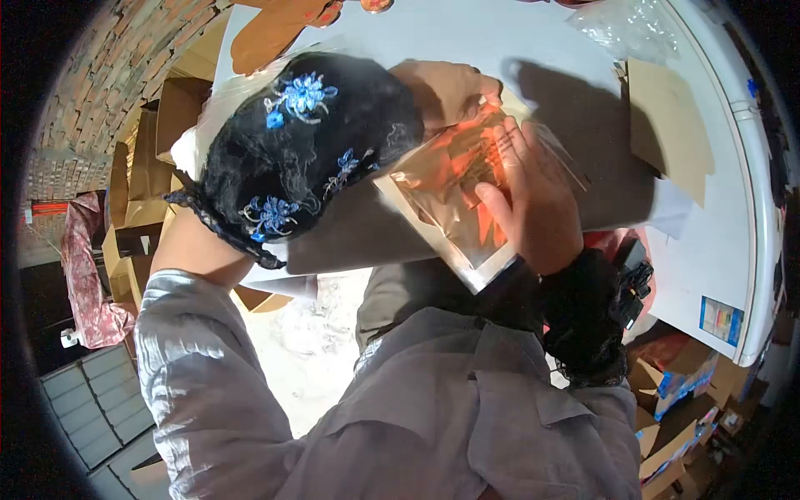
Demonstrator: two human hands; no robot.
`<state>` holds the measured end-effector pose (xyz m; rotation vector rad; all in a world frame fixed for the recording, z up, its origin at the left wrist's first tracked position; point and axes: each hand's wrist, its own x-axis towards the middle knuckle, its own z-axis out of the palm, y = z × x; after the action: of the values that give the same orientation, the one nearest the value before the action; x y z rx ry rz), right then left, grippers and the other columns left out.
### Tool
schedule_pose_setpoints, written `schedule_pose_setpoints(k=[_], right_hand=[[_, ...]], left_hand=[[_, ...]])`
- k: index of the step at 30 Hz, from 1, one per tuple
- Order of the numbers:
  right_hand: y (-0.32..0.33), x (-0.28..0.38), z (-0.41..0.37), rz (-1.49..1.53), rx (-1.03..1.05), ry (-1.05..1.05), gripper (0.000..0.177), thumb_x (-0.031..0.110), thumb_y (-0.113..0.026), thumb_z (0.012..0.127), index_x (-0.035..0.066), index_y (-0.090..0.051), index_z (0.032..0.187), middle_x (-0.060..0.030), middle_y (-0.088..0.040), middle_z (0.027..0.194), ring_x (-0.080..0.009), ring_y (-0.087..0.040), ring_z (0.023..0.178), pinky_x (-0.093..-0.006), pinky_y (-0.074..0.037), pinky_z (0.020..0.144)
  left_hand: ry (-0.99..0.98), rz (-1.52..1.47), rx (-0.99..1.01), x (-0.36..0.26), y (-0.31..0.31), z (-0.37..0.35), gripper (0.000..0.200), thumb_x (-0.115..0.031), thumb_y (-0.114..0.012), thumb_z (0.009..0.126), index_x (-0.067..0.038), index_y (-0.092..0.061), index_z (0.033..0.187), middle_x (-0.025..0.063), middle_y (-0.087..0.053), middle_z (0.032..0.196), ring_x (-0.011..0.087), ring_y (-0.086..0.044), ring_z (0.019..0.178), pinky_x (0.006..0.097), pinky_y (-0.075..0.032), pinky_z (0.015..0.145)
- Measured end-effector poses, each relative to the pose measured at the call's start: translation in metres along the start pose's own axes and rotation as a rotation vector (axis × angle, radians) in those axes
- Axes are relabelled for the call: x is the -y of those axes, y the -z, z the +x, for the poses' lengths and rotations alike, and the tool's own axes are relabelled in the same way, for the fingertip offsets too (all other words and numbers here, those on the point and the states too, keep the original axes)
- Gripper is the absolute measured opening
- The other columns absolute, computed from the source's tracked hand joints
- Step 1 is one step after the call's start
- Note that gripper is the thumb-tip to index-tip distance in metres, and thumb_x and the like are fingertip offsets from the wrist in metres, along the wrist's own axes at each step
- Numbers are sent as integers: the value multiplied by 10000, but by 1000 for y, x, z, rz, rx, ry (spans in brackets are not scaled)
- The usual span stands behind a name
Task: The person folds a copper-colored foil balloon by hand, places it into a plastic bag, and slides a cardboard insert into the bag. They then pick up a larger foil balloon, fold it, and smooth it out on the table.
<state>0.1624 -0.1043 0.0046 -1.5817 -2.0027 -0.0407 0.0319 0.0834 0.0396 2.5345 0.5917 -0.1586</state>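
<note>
A shiny clear-and-silver plastic bag [450, 200] lies tilted at the table edge in front of me, with something orange showing in its upper part. My left hand [446, 90] is at the bag's far end, its fingers curled on the top edge. Part of that hand is hidden behind a black sleeve cover [308, 142] with blue embroidered flowers. My right hand [540, 196] lies on the bag's right side, fingers stretched out flat and thumb apart. Another black sleeve cover [579, 312] is on my right wrist.
The white table [442, 29] carries a brown cardboard piece [667, 125] and crumpled clear plastic [629, 29] on the right. Orange-brown pieces [267, 37] lie at the far left. Cardboard boxes [158, 158] stand on the left, and more boxes [675, 383] at lower right.
</note>
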Motion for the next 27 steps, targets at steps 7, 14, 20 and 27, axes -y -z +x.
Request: schedule_pose_setpoints(k=[7, 14, 20, 27], right_hand=[[14, 2, -11, -7, 142, 16, 748, 289, -741, 755, -52, -413, 1334, -227, -426, 1397, -396, -394, 1323, -443, -338, 1096], [6, 4, -16, -3, 103, -28, 772, 309, -758, 732, -55, -424, 1325, -216, -411, 1404, -389, -362, 1336, -444, -343, 1087], [5, 7, -16, 20, 85, -67, 733, 306, -747, 746, -90, -452, 1288, -235, -407, 1401, -405, -347, 1328, -470, -294, 1111], [-4, 0, -17, -45, 59, 23, 719, 285, -723, 778, -98, -436, 1313, -270, -407, 1400, -429, -350, 1318, -484, -276, 1122]], left_hand=[[-83, 15, -129, 4, -9, -7, 265, -275, -536, 951, -195, -566, 1202, 130, -569, 1045, 328, -584, 1008, 419, -452, 862], [0, 21, -109, -5, -9, -12, 275, -289, -542, 968, -156, -539, 1209, 125, -585, 1089, 302, -596, 993, 378, -452, 865], [-9, -133, -226, -3, -8, -12, 263, -233, -544, 971, -128, -509, 1209, 107, -606, 1004, 265, -595, 954, 343, -455, 849], [375, -158, -945, -53, -60, -133, 185, -140, -554, 944, -36, -580, 1094, 145, -587, 956, 277, -571, 884, 362, -452, 825]])
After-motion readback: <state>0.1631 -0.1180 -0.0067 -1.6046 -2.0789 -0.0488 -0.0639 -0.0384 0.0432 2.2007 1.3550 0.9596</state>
